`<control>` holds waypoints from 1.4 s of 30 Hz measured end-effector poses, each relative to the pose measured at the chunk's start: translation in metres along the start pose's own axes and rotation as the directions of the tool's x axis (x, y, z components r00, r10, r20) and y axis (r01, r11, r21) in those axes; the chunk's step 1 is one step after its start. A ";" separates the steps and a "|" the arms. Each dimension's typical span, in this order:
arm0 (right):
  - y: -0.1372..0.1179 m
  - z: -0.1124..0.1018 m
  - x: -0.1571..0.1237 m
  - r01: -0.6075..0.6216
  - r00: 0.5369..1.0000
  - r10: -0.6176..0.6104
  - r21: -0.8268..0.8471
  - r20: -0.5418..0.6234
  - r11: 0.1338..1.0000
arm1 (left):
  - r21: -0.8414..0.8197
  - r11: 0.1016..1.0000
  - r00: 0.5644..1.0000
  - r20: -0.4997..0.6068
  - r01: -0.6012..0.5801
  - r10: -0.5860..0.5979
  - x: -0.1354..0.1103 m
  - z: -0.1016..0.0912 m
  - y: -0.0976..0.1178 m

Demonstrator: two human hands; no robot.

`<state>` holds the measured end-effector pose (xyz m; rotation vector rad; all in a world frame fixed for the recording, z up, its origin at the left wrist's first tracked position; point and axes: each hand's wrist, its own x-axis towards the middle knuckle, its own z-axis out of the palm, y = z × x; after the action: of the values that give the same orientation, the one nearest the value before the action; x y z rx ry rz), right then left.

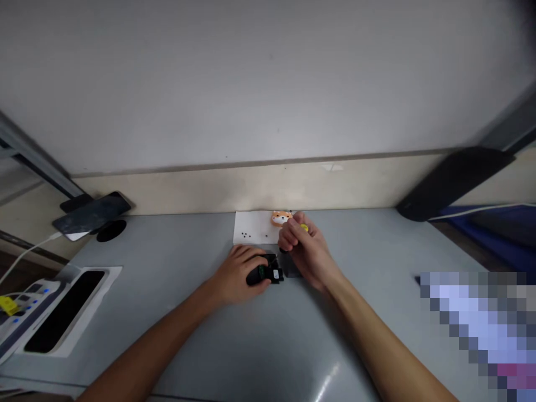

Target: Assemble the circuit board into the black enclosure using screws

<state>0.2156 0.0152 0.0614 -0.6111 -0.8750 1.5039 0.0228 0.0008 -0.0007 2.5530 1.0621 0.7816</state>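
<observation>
My left hand (pixel 239 276) is closed around a black electronic device (pixel 274 273) on the grey table, its fingers over the left part. The device shows a bit of green circuit board and a small white label. My right hand (pixel 307 245) is raised just to the right of it, fingers pinched round a slim tool with a yellow end (pixel 304 228), which looks like a screwdriver; most of it is hidden by the fingers. Under that hand lies a dark flat piece (pixel 292 266), partly covered. Behind the hands, several tiny dark screws (pixel 245 234) rest on a white sheet (pixel 255 220).
An orange-and-white animal-faced item (pixel 281 218) lies on the sheet's back edge. To the left are a phone (pixel 94 215) on a stand, a dark phone-shaped slab (pixel 65 312) and a power strip (pixel 31 307). A tall black object (pixel 454 181) leans at back right.
</observation>
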 end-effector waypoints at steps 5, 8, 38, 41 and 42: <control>-0.001 0.001 0.002 -0.006 0.999 0.006 -0.017 0.036 1.000 | -0.006 1.000 1.000 0.005 0.001 -0.001 0.000 -0.001 0.000; -0.004 -0.002 0.004 -0.043 0.999 0.043 0.007 0.023 0.999 | 0.005 1.000 1.000 0.002 -0.010 0.010 0.000 -0.001 0.000; 0.003 -0.004 0.004 0.031 0.999 -0.032 0.021 0.033 0.999 | 0.020 0.999 0.999 -0.011 -0.033 0.033 -0.001 0.001 -0.001; 0.000 -0.003 0.005 -0.015 0.999 0.010 0.090 0.052 0.996 | 0.020 0.999 0.999 -0.014 -0.032 0.032 -0.001 0.002 -0.002; 0.000 -0.003 0.005 -0.037 0.998 0.031 0.114 0.060 0.993 | 0.020 0.999 0.999 -0.017 -0.032 0.032 -0.001 0.002 -0.002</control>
<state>0.2179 0.0208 0.0605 -0.5021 -0.8193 1.5980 0.0221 0.0012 -0.0033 2.5905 1.0417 0.8066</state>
